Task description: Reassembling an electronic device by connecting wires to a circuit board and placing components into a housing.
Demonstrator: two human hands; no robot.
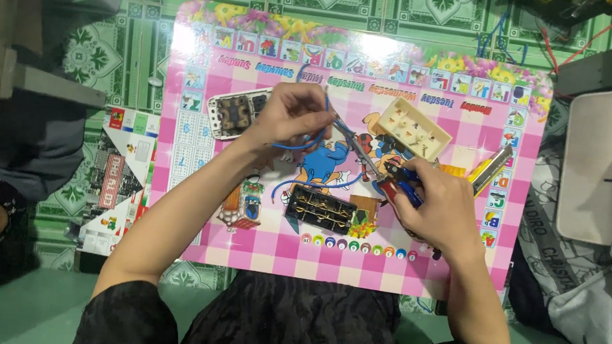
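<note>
The blue wire (307,142) is looping above the middle of the pink picture board (257,251), and the left hand (290,113) is pinching its upper run between fingers and thumb, closed on it. The right hand (439,203) is clenching around the red and blue handles of the long-nose pliers (381,171), whose thin metal tip is pointing up and left toward the pinched section; whether the tip is already biting the wire cannot be told at this size. Risk one: the tip is working very near the fingertips of the left hand, so a slip along the insulation is likely to drive metal into skin. Risk two: too hard a squeeze is liable to nick or sever the conductor rather than only grip it. Risk three: the free loop is hanging over the black terminal block (320,209) lying just below, and a tug may snag it and drag the block across the board. The cream switch housing (413,128) is lying open beside the pliers with small parts inside, so a sweep of the right forearm may scatter them. A grey switch plate (235,111) is resting just left of the left hand, and a utility knife (491,169) is lying close to the right wrist, where an unguarded blade is a cutting hazard.
</note>
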